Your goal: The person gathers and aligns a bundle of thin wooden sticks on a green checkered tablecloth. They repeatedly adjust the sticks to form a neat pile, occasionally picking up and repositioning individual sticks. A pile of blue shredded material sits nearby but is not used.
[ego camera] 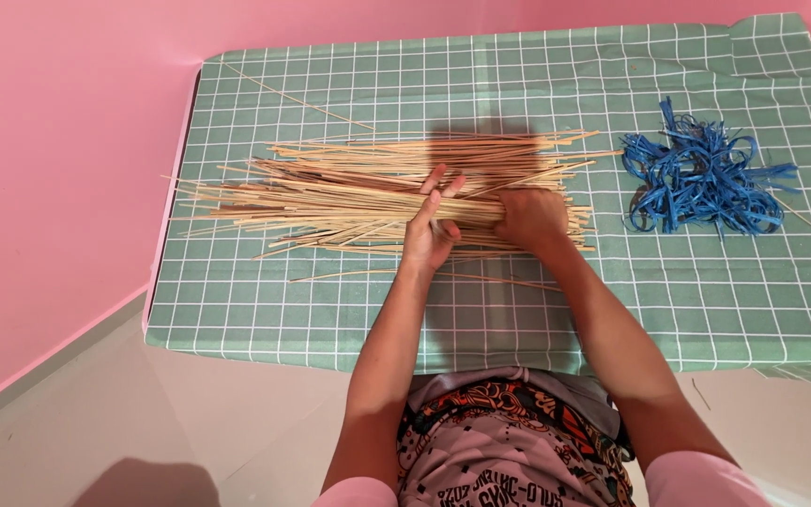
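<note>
A loose pile of thin pale wooden sticks (330,192) lies across the green checked tablecloth (481,310), spread mostly to the left. My left hand (431,225) wraps around a gathered bundle of these sticks near the pile's middle, with two fingers lifted. My right hand (532,218) closes on the same bundle just to the right. Stick ends poke out past my right hand.
A tangle of blue plastic strips (701,178) lies on the cloth at the right. A few stray sticks (405,274) lie apart in front of the pile. Pink walls stand behind and to the left; the table's near edge hangs over a light floor.
</note>
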